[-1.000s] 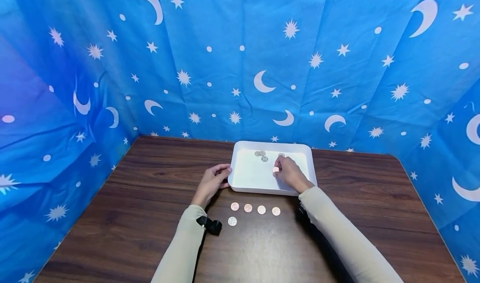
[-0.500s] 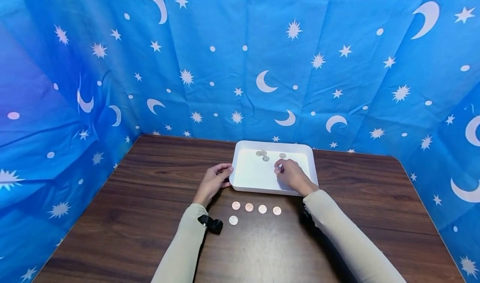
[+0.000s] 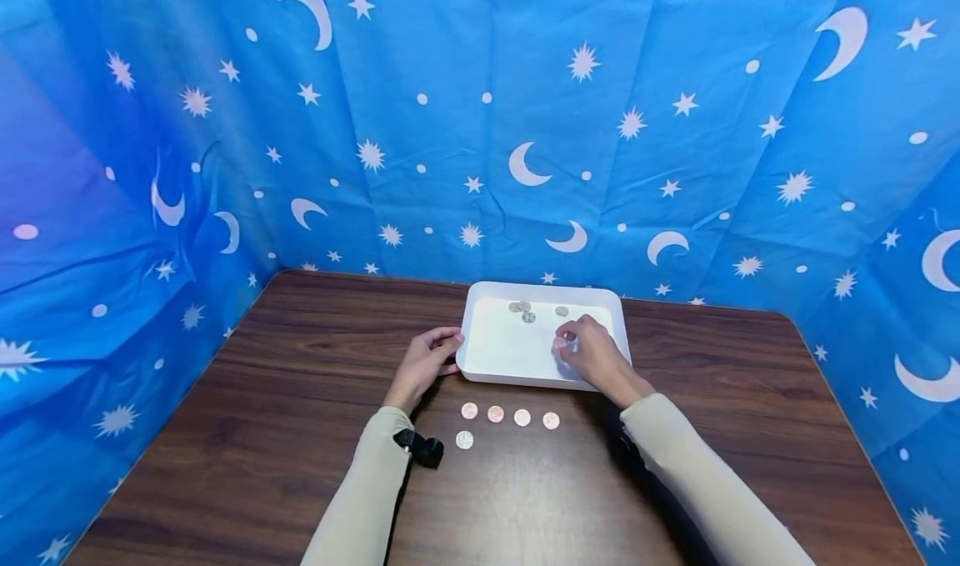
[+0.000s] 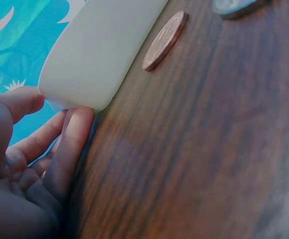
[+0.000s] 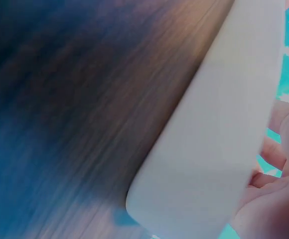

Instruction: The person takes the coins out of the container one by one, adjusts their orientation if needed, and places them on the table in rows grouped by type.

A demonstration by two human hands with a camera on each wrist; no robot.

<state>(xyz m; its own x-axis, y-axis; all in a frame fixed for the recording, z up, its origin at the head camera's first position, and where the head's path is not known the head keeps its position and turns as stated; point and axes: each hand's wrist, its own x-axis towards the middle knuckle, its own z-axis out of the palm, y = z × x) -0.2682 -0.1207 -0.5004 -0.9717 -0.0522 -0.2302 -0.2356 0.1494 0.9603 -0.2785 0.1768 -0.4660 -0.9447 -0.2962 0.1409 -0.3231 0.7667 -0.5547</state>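
Right hand (image 3: 596, 354), shifted slightly right over white tray (image 3: 498, 353), pinching coin (image 3: 558, 343); left hand (image 3: 420, 368), gripping tray's left end; four copper coins (image 3: 496, 414), near side

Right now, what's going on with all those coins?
A person's left hand holds a shallow white rectangular tray; their right hand, over it, seems to pinch a pinkish round coin. Four silvery round coins lie inside. On the brown wooden table, four coppery round coins make a row, with one silvery coin nearer the person.
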